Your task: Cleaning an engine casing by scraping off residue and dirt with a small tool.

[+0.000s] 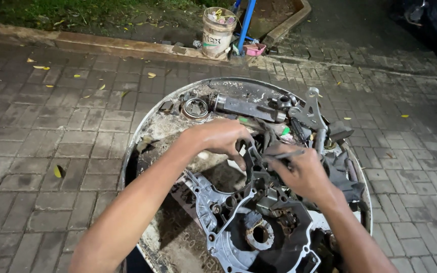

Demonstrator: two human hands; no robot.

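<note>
Engine casing [238, 227] lies near on greasy round tray [147, 131]. Left hand [221, 136] curls fingers over its far edge; right hand [304, 172] pinches thin tool [284, 155]. Risk: greasy casing slipping, tool jabbing fingers.

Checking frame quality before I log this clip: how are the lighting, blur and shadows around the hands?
Head view: harsh light from near the camera brightens the forearms and the round tray; the paving and upper right corner fall into darkness. The left hand and right hand look slightly motion-blurred. The engine casing is sharp, with deep shadows in its recesses.
</note>
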